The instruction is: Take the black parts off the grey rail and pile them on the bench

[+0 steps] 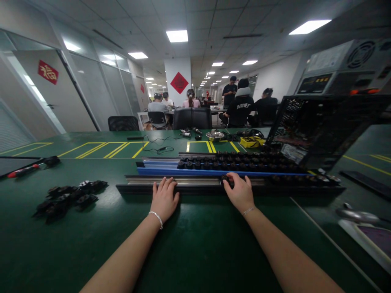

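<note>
A long black channel rail (195, 189) with a metallic inner strip lies across the green table before me. My left hand (165, 197) rests on its left part, fingers stretched out over the edge. Further right, my right hand (240, 191) pinches a small black part (227, 179) at the rail's channel. Similar black parts sit in a row in the rail's right section. Behind it, a blue-sided rail (159, 171) holds rows of such black parts (214, 162). To the left, a loose heap of black parts (67, 197) lies on the table.
An open computer case (330, 126) stands at the right, with another unit (336, 67) on top. A metal bowl (215, 136), a yellow item (251, 141) and cables lie farther back. A red-handled tool (24, 171) is at far left. Several people sit beyond the table.
</note>
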The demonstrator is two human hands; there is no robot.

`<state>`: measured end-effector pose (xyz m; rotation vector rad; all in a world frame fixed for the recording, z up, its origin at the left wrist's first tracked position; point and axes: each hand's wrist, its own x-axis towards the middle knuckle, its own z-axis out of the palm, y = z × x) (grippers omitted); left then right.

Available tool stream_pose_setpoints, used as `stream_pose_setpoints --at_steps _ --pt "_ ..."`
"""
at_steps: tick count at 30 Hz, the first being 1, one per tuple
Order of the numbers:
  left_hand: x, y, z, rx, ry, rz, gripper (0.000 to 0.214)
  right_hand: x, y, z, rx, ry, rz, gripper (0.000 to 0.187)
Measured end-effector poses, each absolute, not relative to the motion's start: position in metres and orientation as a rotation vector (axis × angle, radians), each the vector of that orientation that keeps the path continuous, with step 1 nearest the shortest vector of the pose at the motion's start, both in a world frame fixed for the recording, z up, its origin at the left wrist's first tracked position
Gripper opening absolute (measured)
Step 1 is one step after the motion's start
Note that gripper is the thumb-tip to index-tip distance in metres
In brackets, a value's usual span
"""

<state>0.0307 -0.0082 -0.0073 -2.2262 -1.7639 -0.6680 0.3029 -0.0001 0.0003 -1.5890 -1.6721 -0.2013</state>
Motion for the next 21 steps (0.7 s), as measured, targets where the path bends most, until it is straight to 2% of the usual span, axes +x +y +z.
stream_pose_setpoints --at_steps 21 --pt "0.0303 -0.008 -0.0079 -2.218 -1.742 -0.681 0.032 0.2963 -0.0021 0.004 -1.599 -1.682 -0.235 0.028"
